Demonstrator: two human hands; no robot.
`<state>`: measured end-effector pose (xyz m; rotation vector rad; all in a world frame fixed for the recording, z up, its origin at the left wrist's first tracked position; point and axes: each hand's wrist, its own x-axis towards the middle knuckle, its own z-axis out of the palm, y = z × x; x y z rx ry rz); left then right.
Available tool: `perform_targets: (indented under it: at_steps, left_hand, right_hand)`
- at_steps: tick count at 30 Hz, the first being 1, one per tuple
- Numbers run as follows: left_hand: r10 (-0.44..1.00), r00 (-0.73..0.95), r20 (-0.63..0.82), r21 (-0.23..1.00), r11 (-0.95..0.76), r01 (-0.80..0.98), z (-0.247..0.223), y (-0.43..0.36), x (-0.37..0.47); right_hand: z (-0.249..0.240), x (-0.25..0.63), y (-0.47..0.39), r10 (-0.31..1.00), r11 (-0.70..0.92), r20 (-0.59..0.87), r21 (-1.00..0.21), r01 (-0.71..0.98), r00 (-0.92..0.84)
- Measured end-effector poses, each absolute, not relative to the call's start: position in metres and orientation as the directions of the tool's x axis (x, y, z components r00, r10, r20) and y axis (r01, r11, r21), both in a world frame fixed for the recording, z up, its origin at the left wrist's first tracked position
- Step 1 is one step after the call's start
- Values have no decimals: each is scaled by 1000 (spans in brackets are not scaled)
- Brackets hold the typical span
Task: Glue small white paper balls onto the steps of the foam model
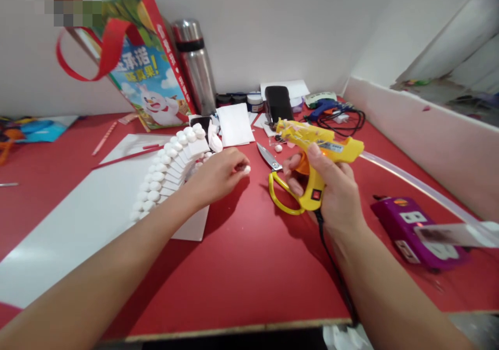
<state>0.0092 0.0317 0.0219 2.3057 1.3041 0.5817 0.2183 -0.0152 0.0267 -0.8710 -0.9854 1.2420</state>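
My right hand is wrapped around a yellow hot glue gun, with a finger near its orange trigger. The gun points left, and a clear glue stick trails from its back. Pinched in my left hand is a small white rounded piece. Beside that hand stands a curved white model, made of stepped strips and edged with several similar white rounded pieces. My left forearm hides part of it. Scissors with yellow handles lie behind the glue gun, partly covered by my right hand.
A white board lies on the red table. Along the back are a picture box, a steel flask, white paper and a black phone. On the right sits a purple box; the gun's black cord runs over the front edge.
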Motion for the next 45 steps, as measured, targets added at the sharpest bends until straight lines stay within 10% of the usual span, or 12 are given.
perform_targets:
  at_steps: [3, 8, 45]
  left_hand:
    - [956, 294, -21, 994, -11, 105, 26, 4, -7]
    - [933, 304, -194, 783, 334, -525, 18, -18, -27]
    - [957, 218, -189, 760, 283, -585, 7, -11, -23]
  right_hand:
    - [28, 218, -17, 993, 112, 113, -926, -361, 18]
    - [25, 213, -23, 992, 27, 70, -928, -371, -102]
    - [13, 207, -26, 944, -22, 9, -996, -88, -331]
